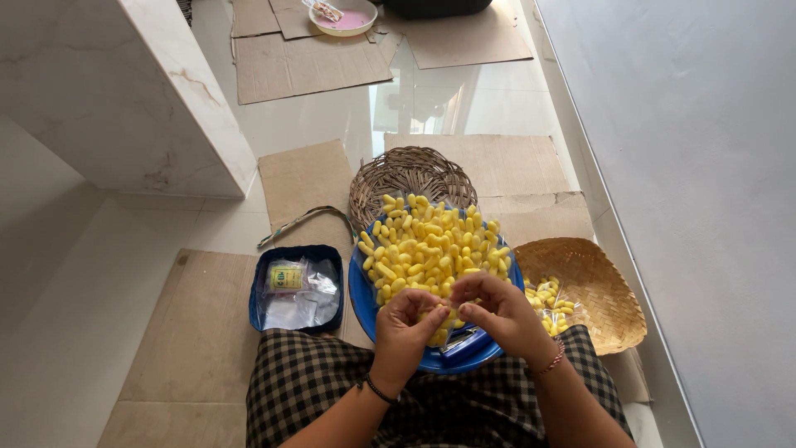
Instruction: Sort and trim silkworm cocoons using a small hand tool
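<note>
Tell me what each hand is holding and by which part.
Both the left hand and the right hand pinch something small between their fingertips over the blue plate of yellow pieces. What it is, and where it is gripped, cannot be told.

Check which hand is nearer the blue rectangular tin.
Left. The left hand sits over the blue tray's near edge, just right of the blue rectangular tin; the right hand is farther right.

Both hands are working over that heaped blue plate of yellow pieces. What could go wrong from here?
The yellow puffed pieces are heaped to the rim of the round blue plate, so some may roll off onto the cardboard. The plate seems to rest on the lap, so it might tip. The left hand and right hand could drop their piece.
</note>
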